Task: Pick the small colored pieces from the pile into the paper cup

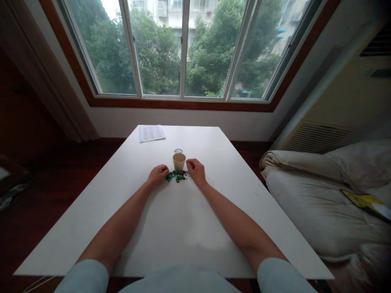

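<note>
A tan paper cup [179,162] stands upright on the white table. In front of it lies a loose scatter of small beads [177,176] in green, blue and dark red-brown. My left hand [158,174] rests at the left end of the beads, fingers curled and pinched at the tips. Close to the right side of the cup is my right hand [197,171], raised slightly, its thumb and fingers brought together near the rim. Whatever either hand pinches is too small to make out. A small round clear object with a dark rim [178,151] lies just behind the cup.
The white table [171,236] reaches toward the window [183,53]. Printed sheets of paper [152,133] lie at its far left corner. A pale sofa [305,203] with a yellow and black item [363,200] on it stands to the right. A curtain [58,81] hangs at left.
</note>
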Available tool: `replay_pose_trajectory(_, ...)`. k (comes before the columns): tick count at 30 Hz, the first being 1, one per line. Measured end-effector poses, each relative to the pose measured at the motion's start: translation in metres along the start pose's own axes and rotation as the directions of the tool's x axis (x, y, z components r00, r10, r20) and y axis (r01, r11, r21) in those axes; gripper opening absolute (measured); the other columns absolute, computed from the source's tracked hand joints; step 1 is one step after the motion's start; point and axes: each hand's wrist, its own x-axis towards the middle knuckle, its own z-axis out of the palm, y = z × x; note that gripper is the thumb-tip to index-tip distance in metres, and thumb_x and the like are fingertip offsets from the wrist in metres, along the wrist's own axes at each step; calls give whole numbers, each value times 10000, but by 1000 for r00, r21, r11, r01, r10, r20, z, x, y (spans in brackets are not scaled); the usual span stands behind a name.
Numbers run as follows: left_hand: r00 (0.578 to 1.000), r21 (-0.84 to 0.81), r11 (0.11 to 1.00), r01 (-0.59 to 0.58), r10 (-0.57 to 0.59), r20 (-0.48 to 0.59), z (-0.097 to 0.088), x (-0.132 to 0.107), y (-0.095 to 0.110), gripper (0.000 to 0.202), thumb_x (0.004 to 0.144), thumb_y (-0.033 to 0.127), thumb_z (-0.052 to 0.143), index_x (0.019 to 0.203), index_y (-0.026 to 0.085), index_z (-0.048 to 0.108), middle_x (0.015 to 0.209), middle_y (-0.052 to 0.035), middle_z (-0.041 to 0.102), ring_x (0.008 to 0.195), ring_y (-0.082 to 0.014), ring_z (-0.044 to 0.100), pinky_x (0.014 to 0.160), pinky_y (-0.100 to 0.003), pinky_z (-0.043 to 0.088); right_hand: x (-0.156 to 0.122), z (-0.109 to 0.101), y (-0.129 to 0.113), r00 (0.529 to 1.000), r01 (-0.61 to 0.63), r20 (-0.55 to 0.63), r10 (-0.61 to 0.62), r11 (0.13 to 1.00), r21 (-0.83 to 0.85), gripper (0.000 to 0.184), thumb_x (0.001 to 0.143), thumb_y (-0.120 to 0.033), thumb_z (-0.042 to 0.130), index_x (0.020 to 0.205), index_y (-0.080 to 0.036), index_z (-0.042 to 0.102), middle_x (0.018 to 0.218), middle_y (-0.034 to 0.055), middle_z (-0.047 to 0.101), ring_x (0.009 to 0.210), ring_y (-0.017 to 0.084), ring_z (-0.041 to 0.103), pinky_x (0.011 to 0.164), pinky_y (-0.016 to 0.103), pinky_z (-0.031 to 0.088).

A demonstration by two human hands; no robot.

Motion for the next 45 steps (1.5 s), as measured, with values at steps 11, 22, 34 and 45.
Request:
replay_pose_trajectory(11, 1000, 30, 999, -28, 28, 7, 1, -3, 5, 199, 858, 319, 547, 871, 210, 714, 865, -34, 689, 786, -171, 582, 705, -268, 428, -1, -2, 6, 993, 116, 35, -112, 982, -147, 287, 964, -258, 430, 1067, -204, 693, 963, 92, 658, 934, 226, 579, 851, 370, 507)
replay_pose_trajectory(22, 999, 45, 998, -36, 36, 6, 1, -4, 7, 206, 874, 315, 540, 874, 211, 718, 887, -37, 694, 821, -171, 593, 751, -266, 442, -1, -5, -6, 954, 300, 87, -287, 924, -238, 463, 999, -358, 439, 1432, -204, 494, 1378, 119, 539, 1326, 284, 425, 1141, 486, 341)
replay_pose_trajectory(34, 998, 49, 997, -57, 58, -7, 3, -2, 2, 203, 870, 313, 536, 874, 220, 716, 890, -37, 693, 822, -176, 595, 767, -280, 444, -1, -1, 5, 918, 356, 270, -291, 904, -237, 572, 969, -409, 526, 1500, -236, 405, 1485, 115, 454, 1412, 299, 343, 1163, 510, 311)
replay_pose_trajectory(45, 998, 21, 998, -55, 55, 2, 0, -3, 5, 204, 871, 309, 536, 860, 219, 719, 882, -36, 696, 819, -174, 602, 746, -273, 446, 5, -11, 24, 997, 68, 50, -56, 951, -302, 290, 990, -309, 425, 1106, -187, 662, 1064, 112, 640, 1047, 241, 548, 962, 392, 438)
